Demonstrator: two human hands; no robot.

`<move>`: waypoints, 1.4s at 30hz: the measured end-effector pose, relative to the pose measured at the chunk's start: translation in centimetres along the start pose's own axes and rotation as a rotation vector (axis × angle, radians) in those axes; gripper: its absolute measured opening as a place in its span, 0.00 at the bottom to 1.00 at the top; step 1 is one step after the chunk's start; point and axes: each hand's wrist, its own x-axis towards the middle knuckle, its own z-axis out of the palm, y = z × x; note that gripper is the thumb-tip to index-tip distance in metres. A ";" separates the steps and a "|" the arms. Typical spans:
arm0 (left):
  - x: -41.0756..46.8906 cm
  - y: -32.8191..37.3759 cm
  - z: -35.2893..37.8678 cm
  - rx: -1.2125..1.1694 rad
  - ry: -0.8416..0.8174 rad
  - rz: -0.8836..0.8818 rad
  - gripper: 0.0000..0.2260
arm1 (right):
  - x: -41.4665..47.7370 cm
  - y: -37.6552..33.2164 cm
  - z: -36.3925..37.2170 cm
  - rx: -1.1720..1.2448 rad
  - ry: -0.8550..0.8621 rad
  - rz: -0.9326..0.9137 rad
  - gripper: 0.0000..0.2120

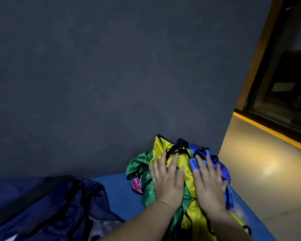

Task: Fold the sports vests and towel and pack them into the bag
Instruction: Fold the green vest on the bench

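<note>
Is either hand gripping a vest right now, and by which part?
Nothing is gripped. The left hand lies flat on the yellow vest and the right hand flat on the blue vest, fingers straight.

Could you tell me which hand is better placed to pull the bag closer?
Probably the left hand: it rests on the vests nearer the bag, which sits to its left; the right hand is farther, on the blue vest.

The person's left hand [167,178] lies palm down, fingers straight and a little spread. The right hand [209,181] lies flat the same way just beside it, the two thumbs close but apart. Both forearms are bare and draw closer together toward the wrists.
</note>
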 end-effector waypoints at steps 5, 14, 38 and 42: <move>-0.3 -0.2 2.4 0.261 -0.071 0.010 0.28 | 0.1 2.3 2.2 0.107 -0.044 0.055 0.36; 1.9 -4.9 6.7 0.387 0.084 0.094 0.23 | 2.8 4.1 5.8 0.110 0.035 -0.082 0.28; 0.7 -1.4 -0.5 0.353 -0.285 -0.083 0.33 | 1.3 1.2 0.7 0.000 -0.138 0.018 0.30; 0.4 -0.1 -2.2 0.349 -0.295 -0.112 0.33 | 0.7 -0.1 -0.4 -0.066 -0.114 0.019 0.32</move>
